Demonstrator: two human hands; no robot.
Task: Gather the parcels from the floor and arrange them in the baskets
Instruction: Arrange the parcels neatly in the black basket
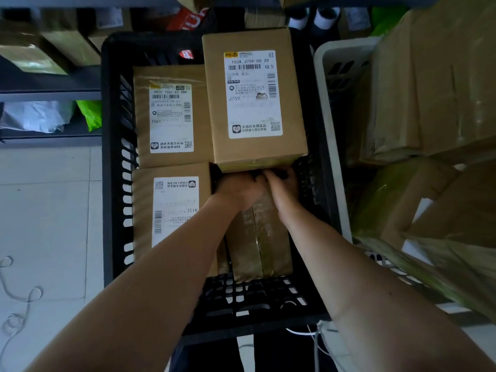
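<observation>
Pale tiled floor (45,224) beneath 1 black basket (107,157) and 1 white basket (330,130)

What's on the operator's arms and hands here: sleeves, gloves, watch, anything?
Nothing worn shows. The left hand and right hand are bare: no gloves, and no rings on the parts of the fingers in view. The left forearm and right forearm are bare to the frame edge, with no sleeve, watch or band. The right forearm has one small mole.

Black slotted plastic basket (115,157) around left hand (239,191) and right hand (284,194): matt. Tall brown cardboard box (292,116) just beyond both: matt, white paper label (253,108). Brown taped carton (257,237) under wrists: glossy tape. White plastic basket (330,108) right of right hand: smooth.
</observation>
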